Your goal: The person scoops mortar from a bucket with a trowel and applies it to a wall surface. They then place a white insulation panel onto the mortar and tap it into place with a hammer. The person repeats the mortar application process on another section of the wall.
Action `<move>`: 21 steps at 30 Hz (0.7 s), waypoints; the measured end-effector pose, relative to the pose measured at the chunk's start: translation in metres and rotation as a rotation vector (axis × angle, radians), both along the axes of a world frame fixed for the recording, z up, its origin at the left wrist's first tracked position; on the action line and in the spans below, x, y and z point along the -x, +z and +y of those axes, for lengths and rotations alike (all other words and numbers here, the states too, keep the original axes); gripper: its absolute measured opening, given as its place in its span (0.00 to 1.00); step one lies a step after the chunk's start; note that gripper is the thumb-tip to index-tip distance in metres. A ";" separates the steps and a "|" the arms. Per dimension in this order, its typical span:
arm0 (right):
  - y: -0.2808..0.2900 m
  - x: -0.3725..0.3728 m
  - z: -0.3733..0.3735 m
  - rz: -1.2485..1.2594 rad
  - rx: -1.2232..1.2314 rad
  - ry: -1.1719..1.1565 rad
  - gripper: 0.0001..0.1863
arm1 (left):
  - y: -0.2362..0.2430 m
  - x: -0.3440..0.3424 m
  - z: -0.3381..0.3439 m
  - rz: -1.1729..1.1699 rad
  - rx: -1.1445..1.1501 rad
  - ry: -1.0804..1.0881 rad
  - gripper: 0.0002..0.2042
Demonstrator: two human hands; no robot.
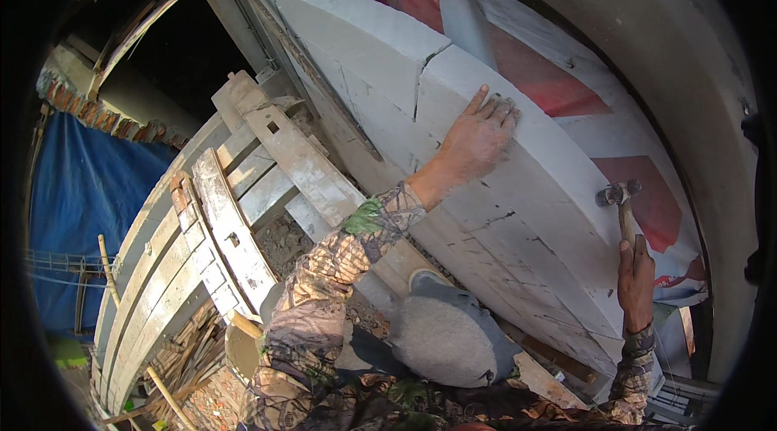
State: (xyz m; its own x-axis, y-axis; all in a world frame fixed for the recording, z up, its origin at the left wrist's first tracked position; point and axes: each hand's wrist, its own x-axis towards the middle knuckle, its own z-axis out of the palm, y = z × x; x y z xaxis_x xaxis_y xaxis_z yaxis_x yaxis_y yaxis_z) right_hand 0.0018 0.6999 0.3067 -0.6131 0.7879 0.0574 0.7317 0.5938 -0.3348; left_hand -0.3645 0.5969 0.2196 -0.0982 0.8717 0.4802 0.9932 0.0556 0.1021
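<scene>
Camouflage sleeve [312, 285] right up close, and it runs out to our left hand [476, 148], laid over the upper edge of the pale block [558, 144], fingers loosely spread, gripping nothing. That block sits in the top course of the pale wall [486, 225], and just beside it, across a dark, uneven joint [420, 83], comes the neighbouring block [348, 14]. Over on the right, our right hand [637, 281] is wrapped around the handle of the hammer [626, 216], its head up against the view of the red-and-white sheet [558, 79] behind the wall; whether it touches anything, we can't tell. Looks to us like the seating step: steady the block, tap it home. The next move, we'd judge, calls for a firm left palm, fingers clear of the hammer's path, and short, controlled blows, since that edge could chip.
</scene>
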 end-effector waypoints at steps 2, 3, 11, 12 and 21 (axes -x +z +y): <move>-0.002 0.000 0.005 0.023 0.049 -0.032 0.18 | 0.001 0.000 0.000 -0.006 0.012 0.005 0.38; -0.002 0.002 0.006 0.012 0.047 -0.001 0.18 | 0.002 0.000 0.000 -0.006 0.015 0.004 0.38; 0.021 0.064 -0.007 0.302 0.152 0.092 0.18 | -0.020 -0.012 -0.032 -0.098 -0.289 0.019 0.31; 0.026 0.080 -0.007 0.306 0.199 0.102 0.18 | -0.030 -0.015 -0.044 -0.129 -0.311 0.047 0.30; 0.033 0.333 0.027 0.519 -0.182 0.496 0.25 | -0.100 -0.013 -0.212 -0.263 0.324 0.269 0.28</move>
